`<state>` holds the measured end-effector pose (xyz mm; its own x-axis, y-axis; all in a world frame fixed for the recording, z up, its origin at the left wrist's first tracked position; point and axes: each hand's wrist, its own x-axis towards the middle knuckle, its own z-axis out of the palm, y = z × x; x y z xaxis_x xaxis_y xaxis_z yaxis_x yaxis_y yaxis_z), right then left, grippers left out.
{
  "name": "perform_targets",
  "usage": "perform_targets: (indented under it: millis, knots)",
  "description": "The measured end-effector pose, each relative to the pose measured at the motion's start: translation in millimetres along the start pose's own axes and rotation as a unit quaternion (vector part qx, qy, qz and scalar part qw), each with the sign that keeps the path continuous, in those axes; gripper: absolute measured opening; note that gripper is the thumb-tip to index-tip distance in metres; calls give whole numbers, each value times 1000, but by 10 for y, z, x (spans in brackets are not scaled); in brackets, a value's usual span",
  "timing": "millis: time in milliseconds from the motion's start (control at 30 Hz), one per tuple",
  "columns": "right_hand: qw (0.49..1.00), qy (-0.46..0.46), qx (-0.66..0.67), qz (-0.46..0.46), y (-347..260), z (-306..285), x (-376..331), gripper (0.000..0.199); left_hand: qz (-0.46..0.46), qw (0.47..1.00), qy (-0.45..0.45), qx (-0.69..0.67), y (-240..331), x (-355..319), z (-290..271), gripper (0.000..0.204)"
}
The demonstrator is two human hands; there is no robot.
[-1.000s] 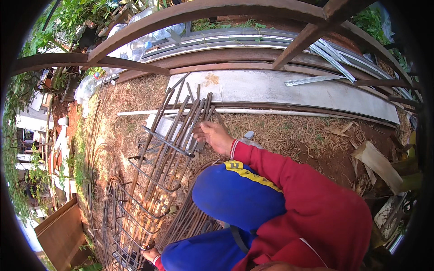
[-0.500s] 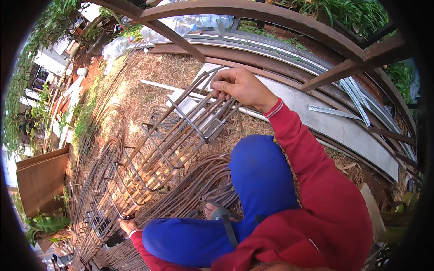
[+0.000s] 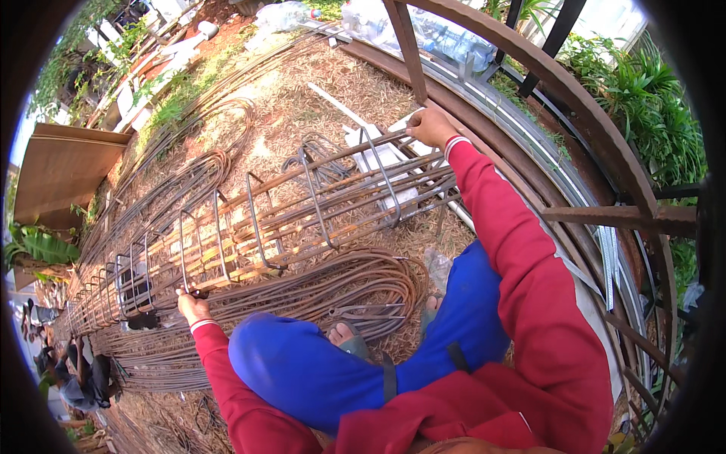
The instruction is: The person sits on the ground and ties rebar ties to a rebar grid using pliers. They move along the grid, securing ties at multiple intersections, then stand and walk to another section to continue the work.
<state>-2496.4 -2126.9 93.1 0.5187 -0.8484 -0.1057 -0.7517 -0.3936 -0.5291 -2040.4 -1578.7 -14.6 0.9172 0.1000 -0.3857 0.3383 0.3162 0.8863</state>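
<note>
- Where the rebar cage (image 3: pixel 287 219) lies lengthwise on the straw-covered ground (image 3: pixel 302 98), the right hand (image 3: pixel 432 126) closes around a bar at its near end.
- The left hand (image 3: pixel 193 307) grips the cage's lower bar beside a stirrup (image 3: pixel 184 261).
- Bent rods (image 3: pixel 333 291) lie just beside the cage, before the sandalled foot (image 3: pixel 346 337).

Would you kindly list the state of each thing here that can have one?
Rebar cage: lying on its side, stirrups spaced along it.
Left hand: gripping the cage's near bar.
Right hand: gripping the cage's end.
Bent rebar bundle: lying loose on the ground.
Plastic bottles: lying down.
</note>
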Motion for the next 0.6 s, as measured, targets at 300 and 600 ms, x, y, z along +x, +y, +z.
perform_targets:
  millis: [300,600]
  knots:
    - [979,51,-157,-116,-222,594,65,40,14,1000,0,8,29,-103,1,30]
    - [980,30,-133,-147,-245,1009,272,13,11,991,-30,128,91,-96,17,37]
